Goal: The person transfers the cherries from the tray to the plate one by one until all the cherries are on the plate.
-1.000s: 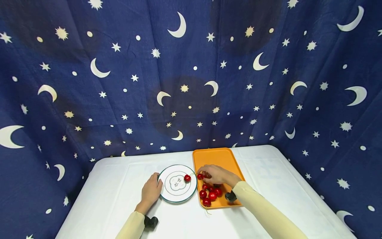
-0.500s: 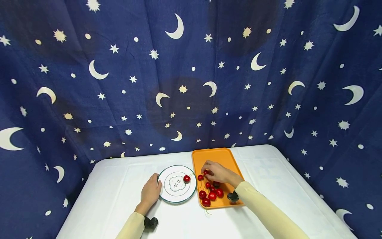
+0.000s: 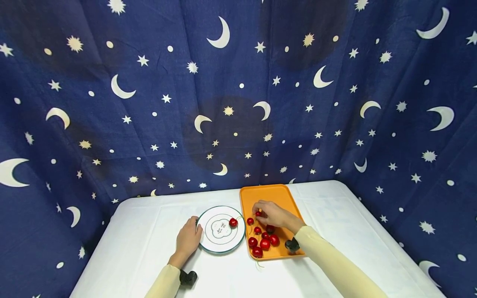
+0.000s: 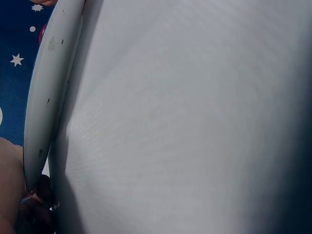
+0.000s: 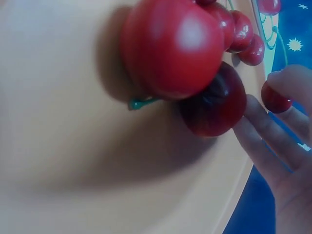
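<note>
An orange tray [image 3: 277, 198] holds several red cherries [image 3: 265, 243]. My right hand [image 3: 271, 214] hovers over the tray's middle and pinches one small cherry [image 3: 258, 213] between thumb and fingertip. In the right wrist view the pinched cherry [image 5: 274, 98] sits at my fingers [image 5: 265, 144], beside a dark cherry [image 5: 214, 105] and a big bright one [image 5: 170, 46]. A white plate [image 3: 220, 244] with a green rim lies left of the tray and carries one cherry [image 3: 233, 222]. My left hand [image 3: 189, 240] rests against the plate's left rim [image 4: 46, 102].
A white table [image 3: 141, 231] lies under everything, and its cloth fills the left wrist view [image 4: 185, 122]. A dark blue curtain with moons and stars [image 3: 238, 103] hangs close behind and on both sides. The plate and the tray nearly touch.
My right hand has moved a little toward the far end of the tray, off the cherry cluster, with one cherry between its fingertips. The left hand and the plate have stayed put.
</note>
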{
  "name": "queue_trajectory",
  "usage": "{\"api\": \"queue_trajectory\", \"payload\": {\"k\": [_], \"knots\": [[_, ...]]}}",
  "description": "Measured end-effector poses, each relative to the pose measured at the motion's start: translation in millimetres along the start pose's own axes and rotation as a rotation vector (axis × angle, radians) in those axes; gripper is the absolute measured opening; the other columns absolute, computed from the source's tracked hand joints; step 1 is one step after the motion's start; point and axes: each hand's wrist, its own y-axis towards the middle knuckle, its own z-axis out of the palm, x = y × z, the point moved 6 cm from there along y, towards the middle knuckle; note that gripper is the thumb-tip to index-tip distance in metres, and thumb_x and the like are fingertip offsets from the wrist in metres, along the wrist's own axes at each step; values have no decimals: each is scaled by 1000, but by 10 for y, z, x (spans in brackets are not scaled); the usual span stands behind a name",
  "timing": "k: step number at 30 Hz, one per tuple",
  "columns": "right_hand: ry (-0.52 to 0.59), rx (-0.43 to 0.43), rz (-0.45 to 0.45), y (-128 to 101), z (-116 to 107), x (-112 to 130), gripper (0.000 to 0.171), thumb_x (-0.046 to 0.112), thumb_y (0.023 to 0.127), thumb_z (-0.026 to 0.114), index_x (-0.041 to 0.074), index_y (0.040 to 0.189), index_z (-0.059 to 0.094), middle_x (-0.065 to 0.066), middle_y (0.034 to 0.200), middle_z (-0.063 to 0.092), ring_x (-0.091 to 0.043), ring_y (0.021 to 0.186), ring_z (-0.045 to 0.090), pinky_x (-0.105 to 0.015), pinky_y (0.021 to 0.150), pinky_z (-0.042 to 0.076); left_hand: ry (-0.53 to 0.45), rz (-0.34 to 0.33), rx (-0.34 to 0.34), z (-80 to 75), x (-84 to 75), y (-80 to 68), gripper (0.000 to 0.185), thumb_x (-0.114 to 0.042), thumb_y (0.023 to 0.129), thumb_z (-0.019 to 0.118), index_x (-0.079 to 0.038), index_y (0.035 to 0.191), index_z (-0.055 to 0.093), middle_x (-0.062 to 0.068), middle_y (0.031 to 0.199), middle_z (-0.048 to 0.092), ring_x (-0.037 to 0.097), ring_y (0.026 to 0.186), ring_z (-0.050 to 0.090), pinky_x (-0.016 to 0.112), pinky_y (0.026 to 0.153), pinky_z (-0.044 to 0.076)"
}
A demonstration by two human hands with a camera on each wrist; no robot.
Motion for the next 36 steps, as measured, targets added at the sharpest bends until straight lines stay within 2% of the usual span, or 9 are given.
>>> {"api": "queue_trajectory", "payload": {"k": [7,11,18,22,25,29,36], "knots": [[13,-19,-30,-5,-24,29,12,12,97,69,14,109,69,2,100,72,-6,82,59,-24,81,57,-7,2,4,-11,-9,-3,33,-16,101,54,3,126,60,22,118,70,39,108,71,53,95,56],[38,-38,-34,7,-40,71,9,12,97,69,13,106,68,4,95,73,-6,78,60,-22,77,56,-6,1,11,8,-4,-7,33,-17,101,54,3,127,60,22,119,70,39,109,71,52,95,56],[4,-38,42,55,-73,96,6,17,99,68,16,104,68,7,93,74,-3,74,60,-21,74,55,-6,2,7,19,14,-10,33,-17,101,54,3,127,60,22,118,70,39,107,71,52,93,57],[-29,-52,73,80,-97,106,5,21,98,69,21,103,67,8,89,72,-3,69,56,-20,66,50,-10,0,3,11,23,-4,33,-17,101,54,3,127,60,23,119,70,40,107,71,53,93,57],[-49,-77,84,103,-115,124,5,24,98,70,24,102,66,8,94,70,-4,68,53,-20,63,46,-12,2,-7,7,32,-6,33,-17,101,55,3,126,61,22,118,70,40,107,71,54,93,57],[-70,-116,79,149,-124,153,6,26,96,73,26,100,68,4,104,66,-7,71,55,-21,64,47,-23,7,-12,13,29,-15,32,-17,101,55,2,126,61,22,119,71,40,108,71,54,93,56],[-17,-132,80,269,-93,203,3,21,96,71,20,98,68,10,89,63,-14,77,62,-21,67,48,-26,17,-19,6,20,-12,30,-14,100,56,3,125,61,22,116,71,40,105,71,54,91,57]]}}
